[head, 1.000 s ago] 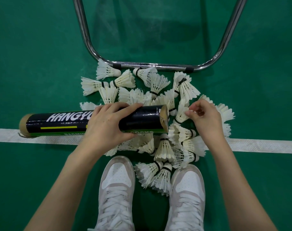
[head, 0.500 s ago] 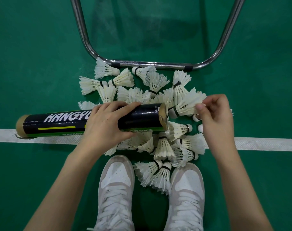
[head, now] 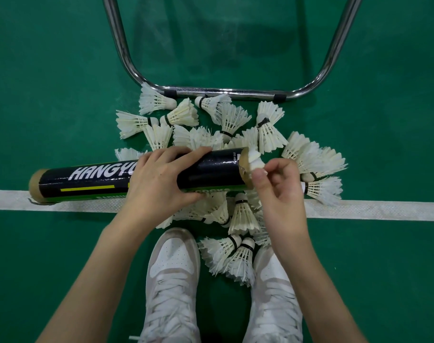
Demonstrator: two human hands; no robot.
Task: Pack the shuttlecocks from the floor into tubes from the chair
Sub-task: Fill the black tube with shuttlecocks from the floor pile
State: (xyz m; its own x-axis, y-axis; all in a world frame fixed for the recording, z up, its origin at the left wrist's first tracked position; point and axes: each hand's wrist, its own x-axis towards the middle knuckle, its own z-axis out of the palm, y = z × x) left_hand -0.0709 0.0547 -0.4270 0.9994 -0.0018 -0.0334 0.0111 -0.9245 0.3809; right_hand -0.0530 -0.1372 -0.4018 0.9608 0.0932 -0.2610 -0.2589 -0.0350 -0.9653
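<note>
A black tube (head: 141, 179) is gripped level by the left hand (head: 159, 181); one shuttlecock (head: 254, 160) is pinched at its open mouth by the right hand (head: 278, 191). Many shuttlecocks (head: 226, 120) are left on the floor (head: 50, 82), so packing is judged far from done

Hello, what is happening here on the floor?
A person crouches over a pile of shuttlecocks on the green floor. The left hand holds a black tube sideways, and the right hand pushes one shuttlecock into its open end. Many shuttlecocks are not yet packed.
</note>
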